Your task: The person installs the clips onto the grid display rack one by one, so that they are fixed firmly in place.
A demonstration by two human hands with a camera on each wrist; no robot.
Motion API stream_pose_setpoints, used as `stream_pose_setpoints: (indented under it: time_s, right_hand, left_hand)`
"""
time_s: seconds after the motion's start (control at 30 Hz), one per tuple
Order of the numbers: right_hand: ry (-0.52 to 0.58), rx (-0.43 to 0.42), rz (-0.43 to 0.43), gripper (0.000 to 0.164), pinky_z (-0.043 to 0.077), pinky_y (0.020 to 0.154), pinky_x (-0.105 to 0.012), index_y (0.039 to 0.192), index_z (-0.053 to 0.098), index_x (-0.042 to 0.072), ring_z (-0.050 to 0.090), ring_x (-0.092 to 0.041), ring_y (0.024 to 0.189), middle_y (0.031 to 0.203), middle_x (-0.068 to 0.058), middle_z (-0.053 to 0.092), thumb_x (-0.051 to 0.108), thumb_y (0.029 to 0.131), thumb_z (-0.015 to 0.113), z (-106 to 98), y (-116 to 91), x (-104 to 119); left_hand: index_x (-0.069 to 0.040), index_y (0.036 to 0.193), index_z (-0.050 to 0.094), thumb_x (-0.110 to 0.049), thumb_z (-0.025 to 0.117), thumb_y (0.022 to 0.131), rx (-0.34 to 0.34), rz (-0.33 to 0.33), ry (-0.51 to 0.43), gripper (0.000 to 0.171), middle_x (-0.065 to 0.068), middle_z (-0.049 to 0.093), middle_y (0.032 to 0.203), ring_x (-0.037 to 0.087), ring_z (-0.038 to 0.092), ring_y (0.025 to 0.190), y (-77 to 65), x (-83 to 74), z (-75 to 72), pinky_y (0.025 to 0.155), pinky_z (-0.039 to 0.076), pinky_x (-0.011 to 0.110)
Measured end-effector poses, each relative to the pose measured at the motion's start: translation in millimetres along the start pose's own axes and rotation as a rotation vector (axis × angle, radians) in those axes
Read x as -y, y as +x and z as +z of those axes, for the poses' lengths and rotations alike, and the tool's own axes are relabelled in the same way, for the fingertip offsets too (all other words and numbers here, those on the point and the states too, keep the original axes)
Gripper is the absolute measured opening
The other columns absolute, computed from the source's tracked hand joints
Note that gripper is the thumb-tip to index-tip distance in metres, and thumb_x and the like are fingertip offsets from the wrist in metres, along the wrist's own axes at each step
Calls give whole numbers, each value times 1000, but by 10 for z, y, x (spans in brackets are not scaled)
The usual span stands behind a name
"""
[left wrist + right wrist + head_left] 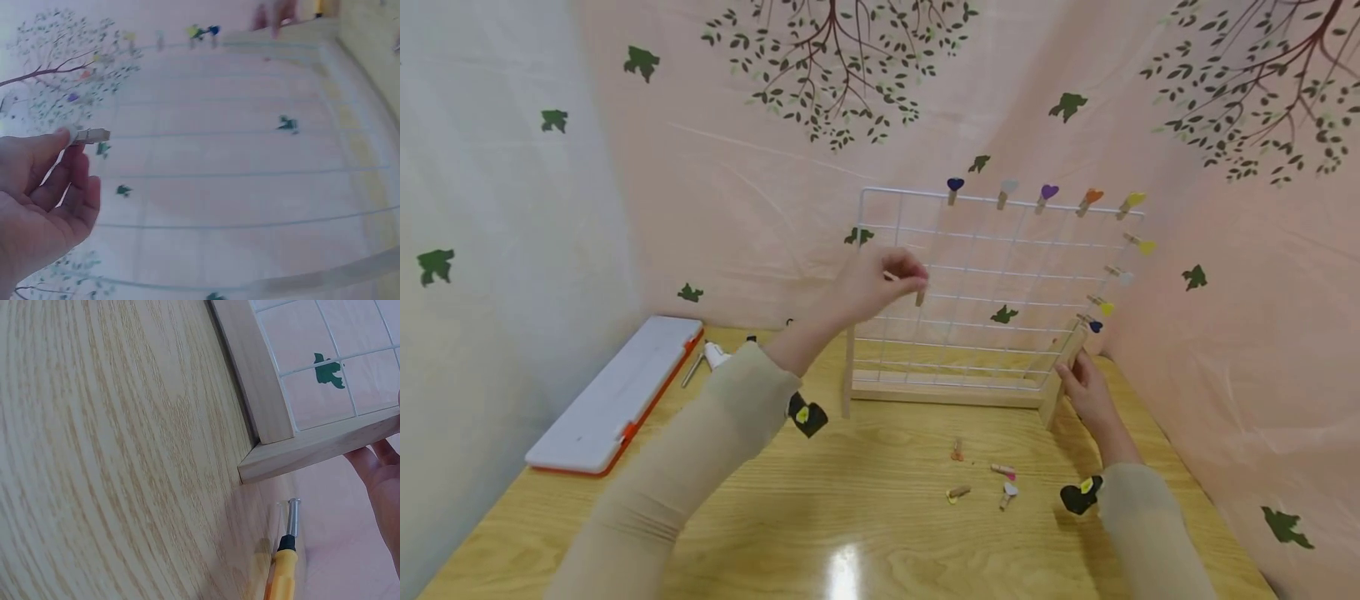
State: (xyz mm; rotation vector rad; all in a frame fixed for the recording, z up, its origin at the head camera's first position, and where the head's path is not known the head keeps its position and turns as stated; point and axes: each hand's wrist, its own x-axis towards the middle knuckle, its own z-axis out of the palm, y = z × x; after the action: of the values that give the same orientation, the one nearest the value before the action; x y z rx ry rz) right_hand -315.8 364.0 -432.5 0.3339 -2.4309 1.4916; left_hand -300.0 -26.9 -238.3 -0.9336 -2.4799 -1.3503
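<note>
My left hand (880,287) pinches a small wooden clothespin (921,297) between thumb and fingertips, in front of the left part of a white wire grid stand with a wooden base (947,393). In the left wrist view, the same clothespin (95,135) points away from the fingertips, apart from the wires. At the stand's right side, my right hand (1087,393) grips the wooden post (1054,396), partly out of frame in the right wrist view. Heart-topped clothespins, including a purple one (1049,193), line the grid's top and right edges. Several loose clothespins, one with a pink heart (1002,471), lie on the table.
A flat white case with an orange edge (617,396) lies at the table's left. Beside it, a white tool (716,356) is partly hidden by the left arm. A yellow-handled tool with a metal shaft (284,572) lies near the post's foot. Printed cloth hangs behind.
</note>
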Motion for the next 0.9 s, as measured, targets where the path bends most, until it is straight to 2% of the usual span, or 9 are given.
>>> stream_pose_setpoints:
  time_s: [0.1,0.2,0.33,0.47,0.63,0.9]
  right_hand:
    - [-15,6,-16,50,48,78,-20,141,24,14,48,-30,110,129,-25,39,24,95,40,-2,-1,7]
    - [-22,11,-28,50,49,78,-23,141,23,13,51,-17,107,129,-26,39,21,95,40,-6,-7,9]
    - [-20,2,-36,48,49,77,-24,140,25,11,51,-9,103,126,-21,42,19,95,40,-11,-3,-10]
    - [-5,-8,-47,48,49,75,-20,139,26,8,52,-16,103,122,-14,45,17,95,41,3,-2,-7]
    - [-31,-4,-23,49,48,75,-19,140,25,10,51,-24,106,125,-20,43,22,95,40,23,-24,34]
    - [-57,-9,17,49,49,79,-27,141,24,14,48,-29,110,130,-24,40,23,96,39,-11,-2,-24]
  left_hand:
    - [-14,87,65,-23,66,80,-147,55,18,12,-5,64,82,7,57,73,148,-121,-206,67,48,19]
    - [-14,87,67,-25,68,77,-292,118,39,15,-5,66,82,4,56,70,281,-216,-369,65,47,18]
    - [-13,88,68,-27,69,76,-400,160,70,18,-4,68,84,3,55,69,436,-302,-512,65,45,16]
    - [-12,88,69,-27,69,77,-438,145,106,19,-3,69,86,5,55,70,573,-345,-577,66,43,16]
    - [-13,89,68,-29,68,77,-452,85,147,20,-3,68,89,8,53,76,697,-349,-592,69,39,16]
    - [-14,89,67,-28,68,78,-405,45,138,18,-5,68,88,8,51,78,800,-262,-512,69,37,17]
